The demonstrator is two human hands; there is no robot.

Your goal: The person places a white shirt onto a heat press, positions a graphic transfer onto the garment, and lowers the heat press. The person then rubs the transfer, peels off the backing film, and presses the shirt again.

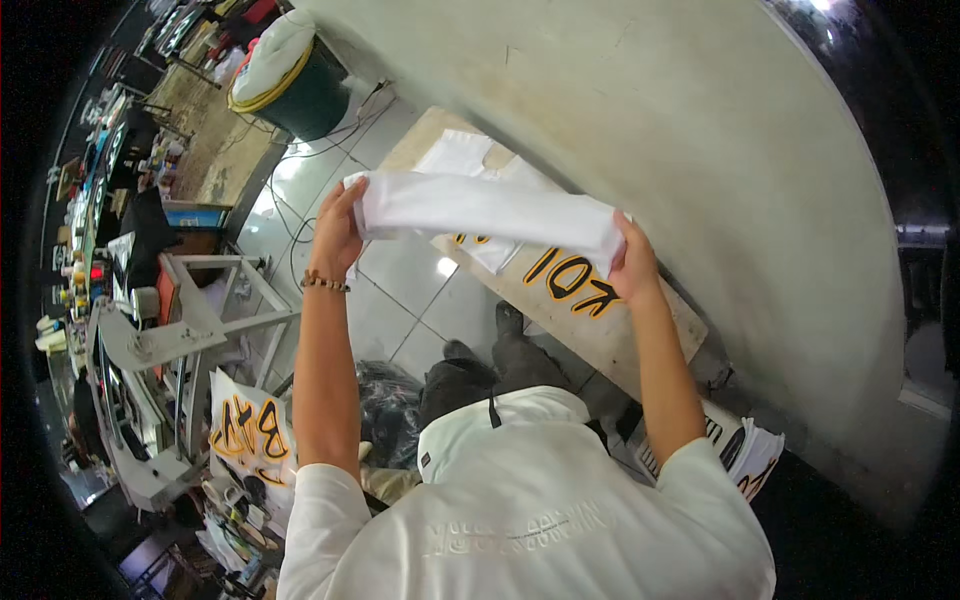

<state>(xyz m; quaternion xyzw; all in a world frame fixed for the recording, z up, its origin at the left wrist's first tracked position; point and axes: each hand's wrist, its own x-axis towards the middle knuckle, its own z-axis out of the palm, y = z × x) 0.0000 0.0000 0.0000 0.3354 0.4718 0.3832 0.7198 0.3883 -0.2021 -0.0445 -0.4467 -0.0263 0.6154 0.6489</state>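
Observation:
I hold a long, folded band of white fabric (485,205) stretched between my hands at about chest height. My left hand (340,215) is closed on its left end, fingers curled round the edge, and my right hand (632,255) grips the right end. Beneath it, a pale board (680,335) beside the wall carries white garments (458,150) and large black lettering with orange outlines (570,285), partly hidden by the fabric.
A pale wall (760,180) runs along my right. At left stand a white metal frame machine (175,330), a lettered white garment (250,430) and cluttered worktables. A green bucket (310,95) with white cloth and loose cables (295,225) lie on the tiled floor (390,310).

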